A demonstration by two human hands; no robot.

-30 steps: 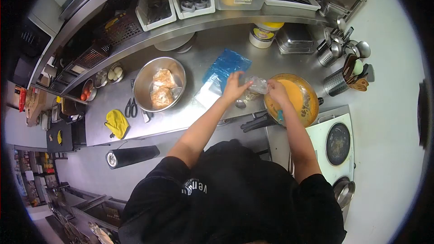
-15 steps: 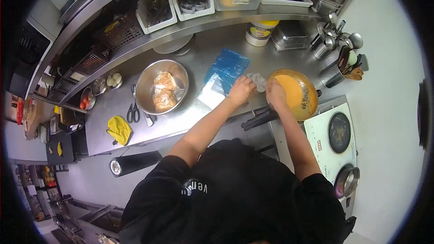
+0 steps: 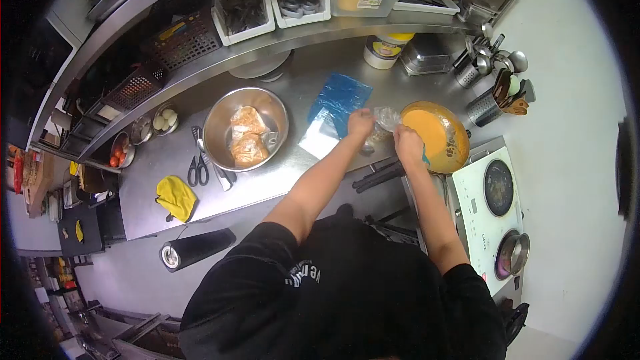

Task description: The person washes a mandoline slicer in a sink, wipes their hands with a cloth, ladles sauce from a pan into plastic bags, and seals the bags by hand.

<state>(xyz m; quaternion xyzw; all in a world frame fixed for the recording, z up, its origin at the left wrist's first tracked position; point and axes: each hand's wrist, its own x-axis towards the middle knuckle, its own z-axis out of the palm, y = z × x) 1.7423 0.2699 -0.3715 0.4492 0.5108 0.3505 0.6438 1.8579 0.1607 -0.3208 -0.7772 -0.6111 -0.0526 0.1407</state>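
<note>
Between my two hands a clear plastic bag (image 3: 387, 119) is stretched over the counter, just left of a pan (image 3: 460, 158) of orange sauce. My left hand (image 3: 361, 123) has its fingers closed on the bag's left side. The right side is pinched by my right hand (image 3: 407, 141), beside the pan's rim. A blue plastic bag (image 3: 340, 99) and a white sheet (image 3: 323, 135) lie left of my left hand. Farther left, a steel bowl (image 3: 215, 117) holds wrapped orange-brown portions (image 3: 249, 149).
A white hob (image 3: 469, 190) stands at the right, with a small pot (image 3: 515, 254). Utensil holders (image 3: 483, 110) are behind the pan. Scissors (image 3: 198, 170), a knife (image 3: 222, 178) and a yellow cloth (image 3: 175, 198) lie at the left. A shelf (image 3: 300, 33) with bins overhangs the back.
The clear bag stays between my hands while their grip and spacing shift slightly. The view has turned a little, and the bowl appears farther right.
</note>
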